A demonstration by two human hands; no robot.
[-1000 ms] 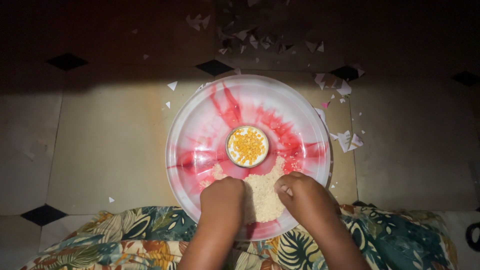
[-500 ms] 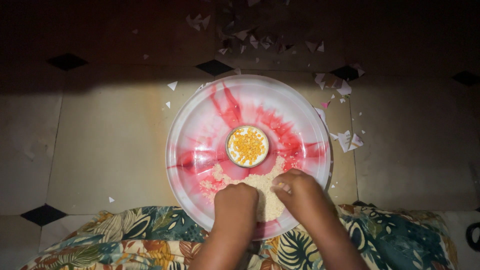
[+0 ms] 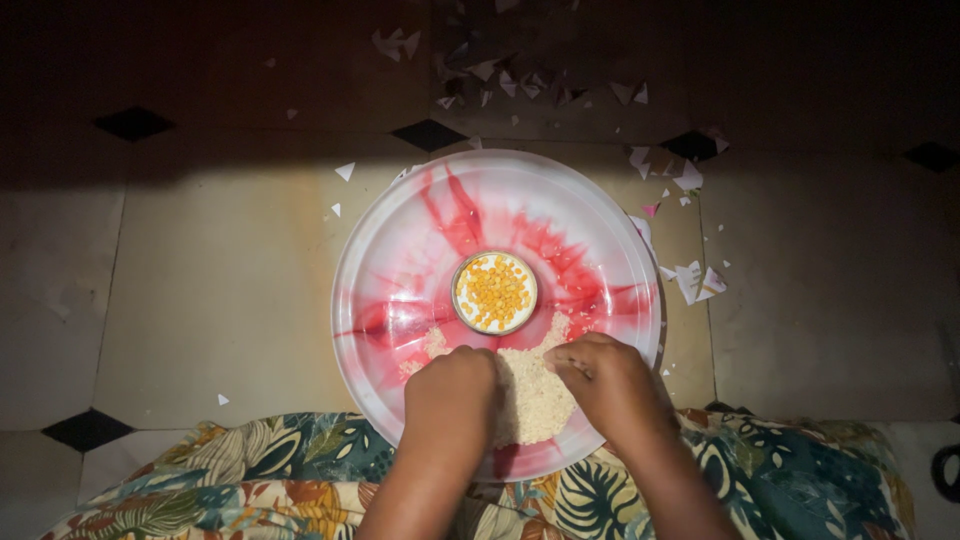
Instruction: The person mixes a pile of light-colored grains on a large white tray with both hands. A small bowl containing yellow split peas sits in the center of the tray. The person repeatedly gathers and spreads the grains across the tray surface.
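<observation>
The left hand [image 3: 452, 392] rests knuckles-up on the near part of a big round plate [image 3: 400, 250], its fingers curled down into a heap of pale grain [image 3: 530, 395]; whether it has any of the grain closed inside it cannot be told from above. The right hand [image 3: 612, 385] lies just beside it on the right side of the heap, fingers bent and drawn together with the tips pressed onto the grain near the heap's far edge, loosely cupped rather than flat; here too the palm is hidden, so a grip cannot be confirmed. The grain sits between the two hands and spreads a little to the left and far side of them, touching both. Just beyond the heap, at the middle of the plate, stands a small round bowl [image 3: 495, 292] filled with yellow split lentils, close to the fingertips but apart from them. The plate is white with red streaks fanning out from its centre and lies on a pale tiled floor [image 3: 220, 290] with small black diamond insets. Torn paper scraps [image 3: 698, 280] are scattered to the right of the plate and across the dark far floor. A leafy patterned cloth [image 3: 280, 470] covers the near edge, under the forearms.
</observation>
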